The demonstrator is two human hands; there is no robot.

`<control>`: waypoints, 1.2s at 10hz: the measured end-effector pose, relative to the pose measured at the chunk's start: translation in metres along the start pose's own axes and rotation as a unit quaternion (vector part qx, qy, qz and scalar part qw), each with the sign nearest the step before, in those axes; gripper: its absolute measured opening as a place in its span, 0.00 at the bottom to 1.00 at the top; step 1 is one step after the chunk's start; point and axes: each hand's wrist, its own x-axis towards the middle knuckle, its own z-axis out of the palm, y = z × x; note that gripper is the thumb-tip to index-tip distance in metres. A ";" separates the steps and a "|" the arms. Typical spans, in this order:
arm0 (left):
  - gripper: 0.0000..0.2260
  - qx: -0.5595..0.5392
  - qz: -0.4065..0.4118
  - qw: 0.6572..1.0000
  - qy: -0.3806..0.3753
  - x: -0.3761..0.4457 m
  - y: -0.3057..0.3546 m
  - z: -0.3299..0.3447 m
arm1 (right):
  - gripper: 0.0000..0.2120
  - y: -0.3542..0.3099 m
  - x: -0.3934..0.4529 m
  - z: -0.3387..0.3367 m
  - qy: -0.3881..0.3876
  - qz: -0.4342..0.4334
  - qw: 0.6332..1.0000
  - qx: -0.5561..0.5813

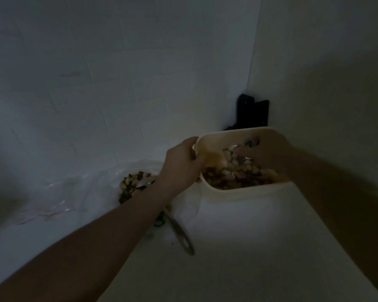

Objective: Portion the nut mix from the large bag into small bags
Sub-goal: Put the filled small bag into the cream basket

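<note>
Left hand [180, 164] grips the tub [244, 194] rim, fingers curled over the edge. Right hand [268, 155] is down in the nuts [231, 179]; probably pinching a small bag, too dim to confirm. Tub stiff, light; hold by rim. Nuts loose, spill easily. Large bag [129, 184] lies left of left fingers.

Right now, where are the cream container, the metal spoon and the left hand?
cream container [244, 194], head view, on its near outer wall.
metal spoon [179, 232], head view, on its handle lying on the counter.
left hand [179, 164], head view, on the back of the hand gripping the container's rim.
</note>
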 end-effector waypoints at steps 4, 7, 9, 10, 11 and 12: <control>0.19 -0.004 0.092 0.995 0.022 -0.028 0.001 0.008 | 0.12 -0.006 -0.032 0.021 -0.092 0.050 0.984 0.144; 0.19 -0.006 0.105 0.994 0.018 -0.034 0.001 0.010 | 0.08 -0.012 -0.012 0.071 -0.043 0.047 0.998 0.017; 0.21 -0.008 0.089 0.996 0.018 -0.034 0.000 0.012 | 0.09 -0.009 -0.021 0.058 -0.010 0.021 1.000 -0.017; 0.21 -0.009 0.088 0.996 0.019 -0.033 -0.001 0.012 | 0.07 -0.013 -0.025 0.047 -0.002 -0.001 0.994 -0.113; 0.21 -0.022 0.096 0.995 0.023 -0.034 -0.001 0.012 | 0.09 -0.023 -0.027 0.050 -0.026 -0.020 0.985 -0.171; 0.22 -0.025 0.100 0.994 0.028 -0.034 -0.002 0.013 | 0.07 -0.025 -0.033 0.057 -0.043 -0.170 0.962 -0.207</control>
